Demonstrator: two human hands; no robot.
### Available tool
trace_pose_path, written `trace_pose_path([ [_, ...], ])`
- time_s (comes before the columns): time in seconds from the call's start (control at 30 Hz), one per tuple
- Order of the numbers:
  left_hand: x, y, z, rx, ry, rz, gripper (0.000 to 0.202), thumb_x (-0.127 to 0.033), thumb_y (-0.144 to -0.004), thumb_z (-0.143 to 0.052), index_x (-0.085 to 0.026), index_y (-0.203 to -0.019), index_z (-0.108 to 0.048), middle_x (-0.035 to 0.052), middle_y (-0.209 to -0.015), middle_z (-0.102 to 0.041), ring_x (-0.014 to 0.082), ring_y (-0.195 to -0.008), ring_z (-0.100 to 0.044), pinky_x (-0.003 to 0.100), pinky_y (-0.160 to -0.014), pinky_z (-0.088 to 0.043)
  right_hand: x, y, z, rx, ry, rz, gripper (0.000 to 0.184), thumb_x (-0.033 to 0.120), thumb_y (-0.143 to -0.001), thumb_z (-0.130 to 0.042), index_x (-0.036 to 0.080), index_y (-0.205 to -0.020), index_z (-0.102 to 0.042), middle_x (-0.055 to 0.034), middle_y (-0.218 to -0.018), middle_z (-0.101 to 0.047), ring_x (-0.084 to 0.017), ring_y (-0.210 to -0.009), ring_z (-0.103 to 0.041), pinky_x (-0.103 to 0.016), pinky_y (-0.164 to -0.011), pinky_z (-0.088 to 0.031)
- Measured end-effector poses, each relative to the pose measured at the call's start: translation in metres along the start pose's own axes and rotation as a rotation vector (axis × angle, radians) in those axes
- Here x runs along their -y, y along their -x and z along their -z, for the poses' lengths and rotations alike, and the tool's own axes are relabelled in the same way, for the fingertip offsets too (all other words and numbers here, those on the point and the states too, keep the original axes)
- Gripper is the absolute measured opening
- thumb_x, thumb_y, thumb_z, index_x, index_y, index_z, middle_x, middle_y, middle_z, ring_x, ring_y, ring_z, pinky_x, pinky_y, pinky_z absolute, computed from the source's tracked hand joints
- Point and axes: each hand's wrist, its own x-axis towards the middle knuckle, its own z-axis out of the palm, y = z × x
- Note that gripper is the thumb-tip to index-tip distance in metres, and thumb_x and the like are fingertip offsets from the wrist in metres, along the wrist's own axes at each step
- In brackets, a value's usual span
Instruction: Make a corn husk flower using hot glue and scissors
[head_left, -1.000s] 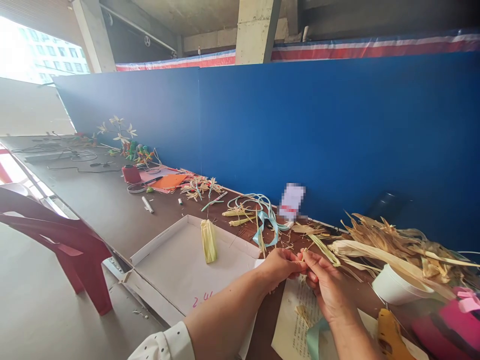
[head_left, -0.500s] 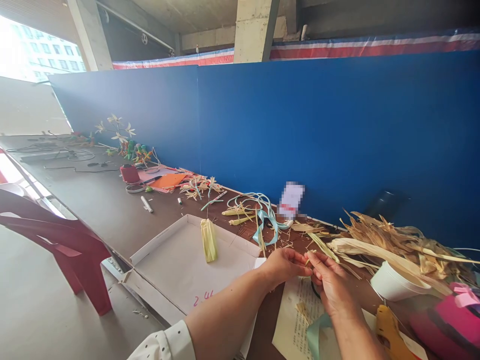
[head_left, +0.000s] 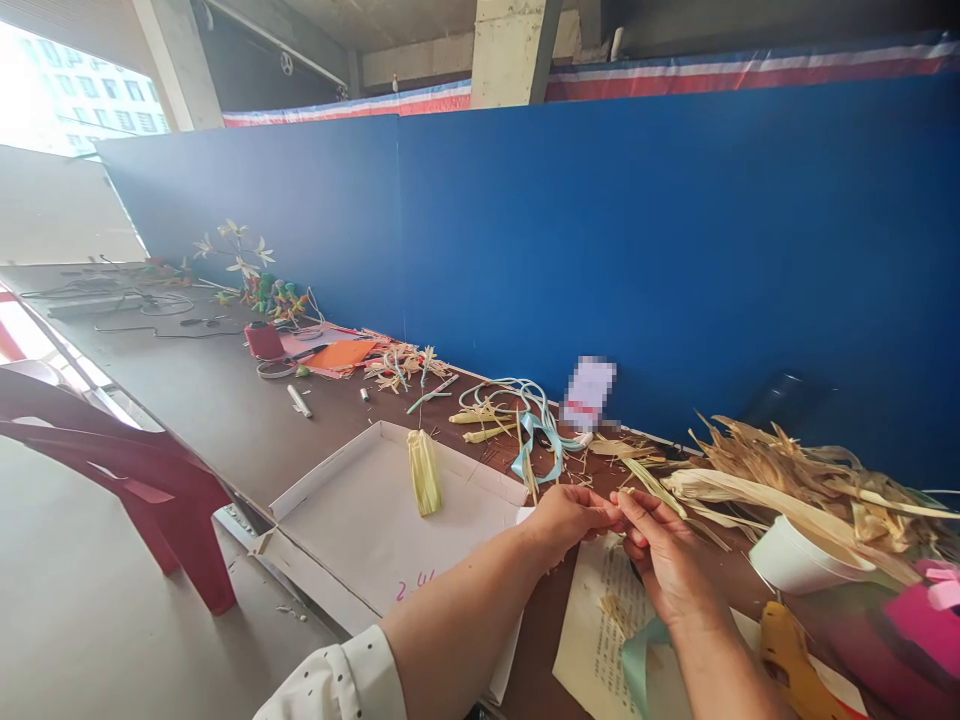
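Note:
My left hand (head_left: 574,515) and my right hand (head_left: 660,545) meet fingertip to fingertip above the table's near edge. Both are closed in a pinch, and whatever small thing lies between the fingers is mostly hidden. Below them is a printed sheet (head_left: 581,650) with a light green ribbon (head_left: 635,675) across it. A dark loop shows partly behind my right hand. To the left, a folded pale green corn husk (head_left: 424,475) rests in a shallow white box lid (head_left: 337,520). Dried corn husks (head_left: 810,480) are heaped beyond my right hand.
A white cup (head_left: 806,560), a yellow glue gun (head_left: 787,655) and a pink item (head_left: 915,640) are at the right. Blue cord (head_left: 536,405), husk scraps and husk flowers (head_left: 405,367) line the blue partition (head_left: 637,230). A red plastic chair (head_left: 135,490) stands at left.
The view has shifted slightly, so the table things appear a little further right. My hands stay together, still pinching, with the fingertips slightly rearranged.

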Motion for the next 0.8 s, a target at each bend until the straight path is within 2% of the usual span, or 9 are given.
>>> trace_pose_path([
  [0.1,0.001,-0.001,0.0,-0.026,-0.065,-0.041,0.036,-0.043,-0.055,-0.077,-0.013,-0.067,-0.063,0.0015,-0.065,-0.062,0.0066,-0.055,-0.041,0.023,-0.056,-0.03,-0.002,-0.002,0.002,-0.008,0.01,0.017,0.032,0.032,-0.054,-0.084,0.022,-0.079,-0.065,0.0066,-0.055,-0.05,-0.002,-0.044,-0.034,-0.014,-0.037,-0.025],
  [0.23,-0.001,0.0,-0.003,-0.096,-0.187,-0.032,0.032,-0.043,-0.057,-0.075,-0.014,-0.068,-0.066,0.0015,-0.065,-0.063,0.0073,-0.053,-0.04,0.023,-0.055,-0.031,-0.003,-0.002,0.002,-0.023,0.039,0.037,0.034,0.034,-0.054,-0.083,0.022,-0.079,-0.064,0.0072,-0.05,-0.045,-0.003,-0.043,-0.032,-0.016,-0.035,-0.024],
  [0.3,-0.007,0.001,-0.002,-0.11,-0.19,-0.048,0.03,-0.041,-0.058,-0.074,-0.014,-0.066,-0.065,0.0011,-0.062,-0.061,0.0067,-0.05,-0.038,0.023,-0.053,-0.03,-0.001,-0.002,0.001,-0.011,0.052,0.047,0.036,0.036,-0.059,-0.08,0.025,-0.089,-0.065,0.0045,-0.061,-0.054,-0.005,-0.044,-0.035,-0.018,-0.035,-0.027],
  [0.37,-0.018,0.0,0.004,-0.151,-0.122,-0.132,0.029,-0.039,-0.057,-0.074,-0.013,-0.064,-0.064,0.0011,-0.06,-0.059,0.0062,-0.05,-0.038,0.023,-0.053,-0.03,0.0,-0.001,0.001,-0.01,0.049,0.045,0.041,0.04,-0.064,-0.077,0.029,-0.101,-0.065,-0.0005,-0.084,-0.063,-0.006,-0.047,-0.04,-0.02,-0.036,-0.032],
  [0.43,-0.029,-0.002,0.015,-0.272,0.055,-0.283,0.031,-0.041,-0.058,-0.073,-0.012,-0.063,-0.062,0.0016,-0.06,-0.057,0.006,-0.052,-0.04,0.022,-0.053,-0.03,0.001,-0.003,0.002,-0.034,0.038,0.036,0.042,0.043,-0.066,-0.074,0.033,-0.105,-0.065,-0.0034,-0.103,-0.063,-0.008,-0.05,-0.043,-0.022,-0.036,-0.033],
  [0.47,-0.035,-0.004,0.021,-0.343,0.13,-0.327,0.032,-0.042,-0.058,-0.073,-0.012,-0.064,-0.062,0.0014,-0.06,-0.056,0.0053,-0.051,-0.038,0.021,-0.052,-0.029,0.001,-0.004,0.003,-0.054,0.029,0.034,0.04,0.043,-0.065,-0.075,0.033,-0.103,-0.066,-0.0037,-0.106,-0.063,-0.008,-0.051,-0.044,-0.023,-0.035,-0.033],
  [0.57,-0.045,-0.008,0.037,-0.507,0.312,-0.422,0.035,-0.042,-0.057,-0.074,-0.012,-0.068,-0.063,0.0015,-0.064,-0.058,0.0044,-0.052,-0.038,0.02,-0.052,-0.029,-0.002,-0.007,0.007,-0.105,0.0,0.037,0.035,0.039,-0.06,-0.078,0.029,-0.092,-0.069,-0.0026,-0.098,-0.064,-0.007,-0.049,-0.041,-0.022,-0.033,-0.028],
  [0.63,-0.046,-0.009,0.042,-0.573,0.337,-0.427,0.033,-0.04,-0.057,-0.074,-0.012,-0.071,-0.063,0.0016,-0.066,-0.06,0.0047,-0.053,-0.04,0.02,-0.053,-0.03,-0.003,-0.008,0.008,-0.131,-0.013,0.032,0.035,0.037,-0.056,-0.081,0.026,-0.088,-0.07,-0.0019,-0.09,-0.064,-0.005,-0.049,-0.039,-0.02,-0.033,-0.026],
  [0.8,-0.044,-0.007,0.04,-0.618,0.253,-0.428,0.028,-0.038,-0.061,-0.071,-0.012,-0.07,-0.063,0.0017,-0.065,-0.06,0.006,-0.055,-0.041,0.021,-0.055,-0.031,-0.007,-0.007,0.008,-0.115,0.006,0.039,0.035,0.035,-0.053,-0.082,0.023,-0.083,-0.07,-0.0004,-0.086,-0.063,-0.003,-0.049,-0.037,-0.018,-0.035,-0.025],
])
